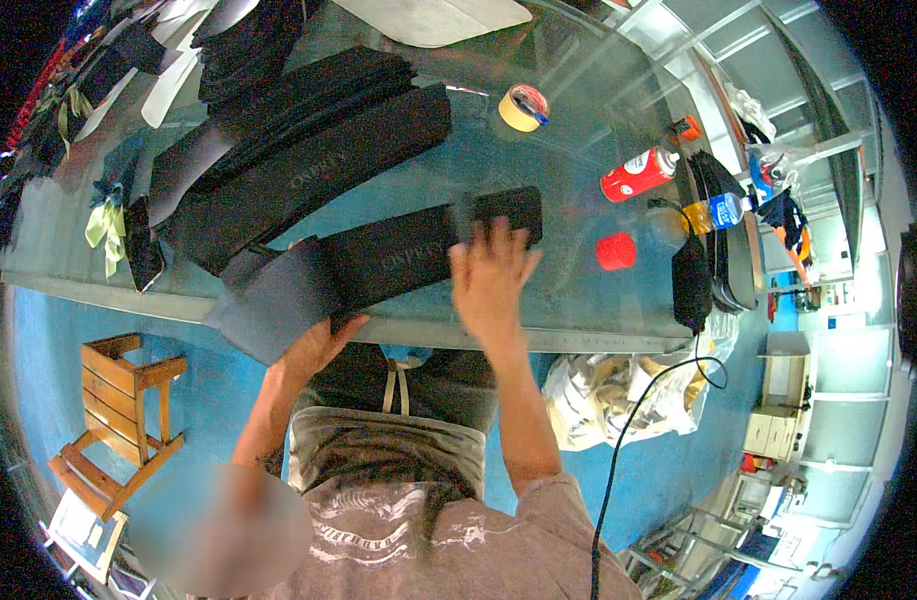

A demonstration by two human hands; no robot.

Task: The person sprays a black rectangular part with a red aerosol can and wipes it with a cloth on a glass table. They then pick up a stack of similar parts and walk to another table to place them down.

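Observation:
A long black fabric panel [398, 251] lies slantwise along the table's near side and bears faint lettering. Its left end widens into a smooth dark grey flap [274, 307] that overhangs the table edge. My left hand [316, 349] grips this end from below, thumb at the near edge, most fingers hidden beneath. My right hand [492, 281], slightly blurred, is over the panel's right part with fingers spread and palm down; nothing is grasped in it. Just beyond lies a thick stack of similar black panels [316, 165], the top one also lettered.
On the glass-topped table [578, 311] are a tape roll [524, 109], a red spray can [638, 174], a red cap [616, 250], a bottle [717, 212] and a black corded device [691, 285]. A wooden chair [117, 405] stands left; a filled plastic bag [623, 397] sits right.

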